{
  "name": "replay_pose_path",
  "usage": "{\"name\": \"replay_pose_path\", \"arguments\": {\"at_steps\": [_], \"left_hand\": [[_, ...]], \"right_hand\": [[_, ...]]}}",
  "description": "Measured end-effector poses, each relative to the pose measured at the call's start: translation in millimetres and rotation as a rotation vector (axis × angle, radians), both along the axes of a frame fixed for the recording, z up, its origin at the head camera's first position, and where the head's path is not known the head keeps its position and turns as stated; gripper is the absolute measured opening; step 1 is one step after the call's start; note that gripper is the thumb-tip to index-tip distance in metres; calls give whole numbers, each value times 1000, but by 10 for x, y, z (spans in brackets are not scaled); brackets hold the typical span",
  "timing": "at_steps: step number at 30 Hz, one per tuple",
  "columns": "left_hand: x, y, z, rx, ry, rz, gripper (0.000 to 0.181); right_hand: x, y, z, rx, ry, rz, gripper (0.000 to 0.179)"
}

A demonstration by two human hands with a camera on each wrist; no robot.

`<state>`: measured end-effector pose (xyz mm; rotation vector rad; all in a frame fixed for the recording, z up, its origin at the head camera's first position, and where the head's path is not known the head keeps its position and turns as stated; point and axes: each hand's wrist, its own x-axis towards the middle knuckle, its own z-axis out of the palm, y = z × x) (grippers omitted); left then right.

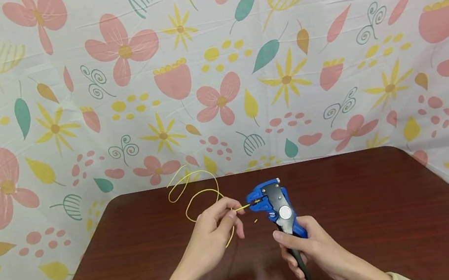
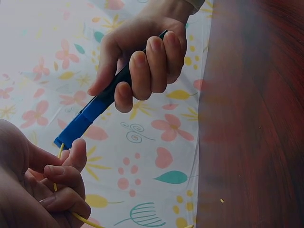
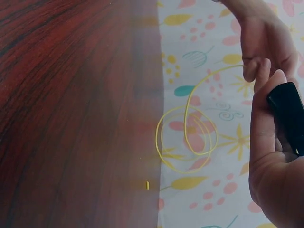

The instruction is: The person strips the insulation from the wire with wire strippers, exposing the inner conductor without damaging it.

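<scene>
Pinching yellow wire (image 1: 198, 197) in left hand (image 1: 211, 235) fingers; wire end in stripper (image 1: 275, 201) head | right hand (image 1: 311, 247) fingers curled round handles

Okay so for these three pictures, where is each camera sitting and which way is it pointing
Head: worn on the head, facing forward and down at the table; shows the left hand pinching the yellow wire and the right hand gripping the blue wire stripper.
Left wrist: worn on the left wrist, looking across at the right hand round the stripper's handles; left fingers at bottom left.
Right wrist: worn on the right wrist, looking past the right palm at the coiled wire and the left hand.
Shared: all show both hands, the wire, the stripper and the table.
</scene>
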<state>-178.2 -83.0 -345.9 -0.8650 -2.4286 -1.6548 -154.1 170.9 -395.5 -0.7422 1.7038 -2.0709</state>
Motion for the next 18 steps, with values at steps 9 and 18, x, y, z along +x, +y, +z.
{"name": "replay_pose_path", "arguments": {"at_steps": [9,18], "left_hand": [[3,2,-1,-2,-1,1,17],[3,2,-1,5,-3,-3,17]], "right_hand": [[7,1,7,9,-4,-12,36],[19,-24,2,17,14,-60,26]]}}
